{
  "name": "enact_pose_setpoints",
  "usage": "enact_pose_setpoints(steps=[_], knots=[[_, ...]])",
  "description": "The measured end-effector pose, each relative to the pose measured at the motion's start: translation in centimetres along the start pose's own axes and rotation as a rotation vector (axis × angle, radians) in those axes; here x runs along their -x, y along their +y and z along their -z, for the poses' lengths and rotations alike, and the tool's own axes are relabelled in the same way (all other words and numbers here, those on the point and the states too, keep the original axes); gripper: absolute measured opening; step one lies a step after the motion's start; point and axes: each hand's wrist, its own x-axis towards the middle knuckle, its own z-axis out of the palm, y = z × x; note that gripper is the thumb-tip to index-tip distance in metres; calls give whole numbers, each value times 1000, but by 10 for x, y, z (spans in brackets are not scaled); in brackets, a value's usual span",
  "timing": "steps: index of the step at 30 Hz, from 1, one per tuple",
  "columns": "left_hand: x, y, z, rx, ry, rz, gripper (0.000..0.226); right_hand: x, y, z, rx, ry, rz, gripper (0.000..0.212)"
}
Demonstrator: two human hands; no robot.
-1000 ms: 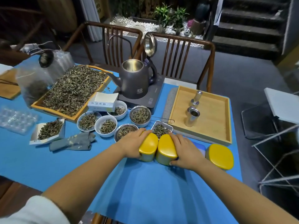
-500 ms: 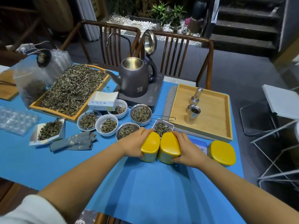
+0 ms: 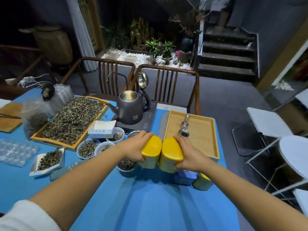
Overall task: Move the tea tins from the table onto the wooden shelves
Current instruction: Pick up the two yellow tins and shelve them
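Your left hand (image 3: 133,148) grips one yellow tea tin (image 3: 150,151) and your right hand (image 3: 190,155) grips a second (image 3: 171,153), fingers curled round their outer sides. The two touch at centre frame, upright, lids' long axes running away from you. They have risen off the blue surface (image 3: 150,205) since a second ago. A third yellow tin (image 3: 202,182) stands lower right beside a blue tin (image 3: 185,177) (partly hidden by your wrist). Farther off: the wooden tray (image 3: 215,139) and one grey kettle (image 3: 129,108).
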Motion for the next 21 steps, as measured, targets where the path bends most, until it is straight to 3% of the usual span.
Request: enact_pose_setpoints(steps=[9, 21], knots=[[-29, 89, 94, -69, 18, -202, 106, 50, 2, 100, -8, 170, -40, 105], [-119, 295, 132, -160, -65, -545, 103, 204, 76, 225, 32, 372, -403, 106]])
